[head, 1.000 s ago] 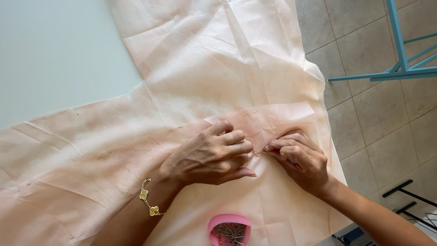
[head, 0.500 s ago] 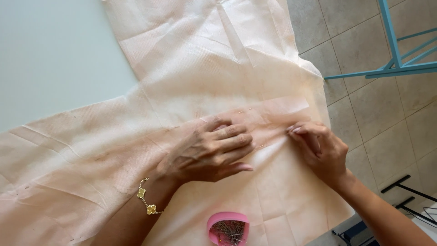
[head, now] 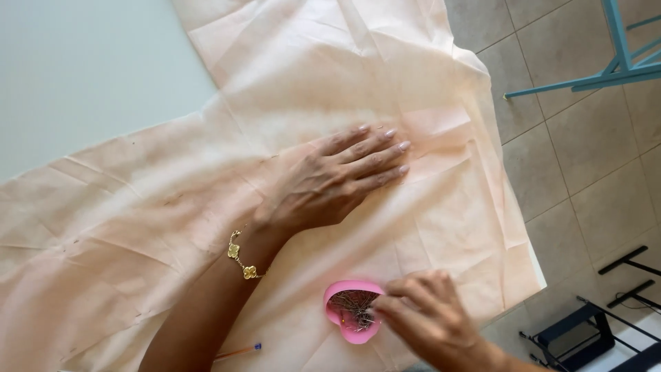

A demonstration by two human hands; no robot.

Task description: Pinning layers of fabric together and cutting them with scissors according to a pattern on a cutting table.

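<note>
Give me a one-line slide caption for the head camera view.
Left hand flat on pale pink fabric while right hand reaches into a pink heart-shaped pin dish.

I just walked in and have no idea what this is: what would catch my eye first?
A big sheet of creased pale peach fabric covers the table. The left hand, a gold bracelet on its wrist, lies flat on its middle. Near the bottom edge, the right hand reaches its fingers into a pink heart-shaped dish of pins.
</note>
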